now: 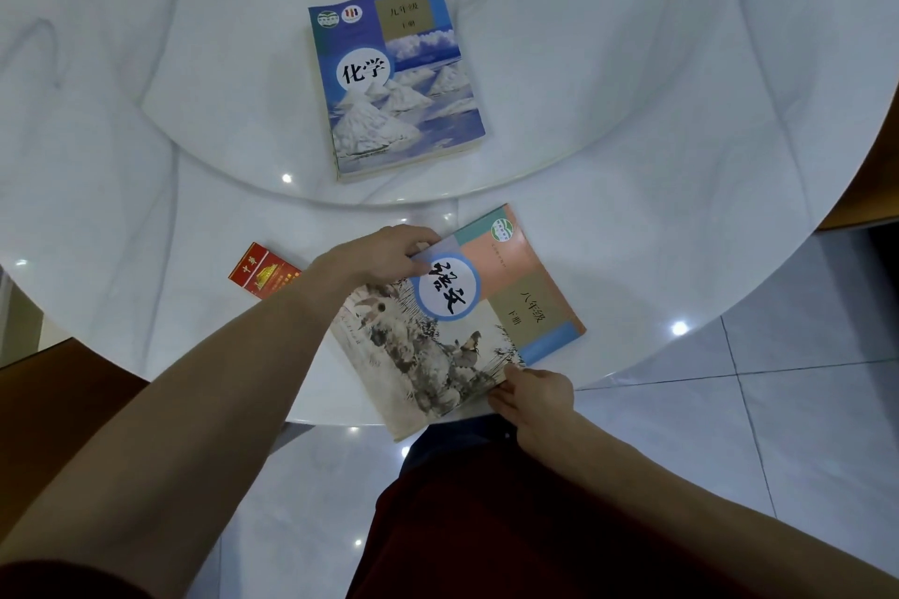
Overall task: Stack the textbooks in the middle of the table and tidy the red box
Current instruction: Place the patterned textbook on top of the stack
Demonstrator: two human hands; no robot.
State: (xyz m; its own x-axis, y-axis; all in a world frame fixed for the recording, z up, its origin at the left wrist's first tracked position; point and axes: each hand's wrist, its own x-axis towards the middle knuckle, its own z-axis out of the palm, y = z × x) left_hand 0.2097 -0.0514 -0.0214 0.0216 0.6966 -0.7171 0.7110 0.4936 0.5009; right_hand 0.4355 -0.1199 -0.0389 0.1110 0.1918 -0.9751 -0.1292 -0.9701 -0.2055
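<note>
A blue chemistry textbook (396, 80) lies flat on the raised round centre of the white marble table (632, 136). Nearer to me, a pink and beige language textbook (491, 311) sits at the table's front edge, its near corner hanging over the rim. My left hand (384, 253) grips that book's far left corner. My right hand (532, 396) pinches its near edge. A small red box (260, 272) with gold print lies on the table just left of my left wrist, partly hidden by my forearm.
The raised turntable rim (243, 165) curves between the two books. Brown wooden chairs show at the left (58, 384) and far right (866, 204). Glossy tiled floor (754, 404) lies below the table's edge.
</note>
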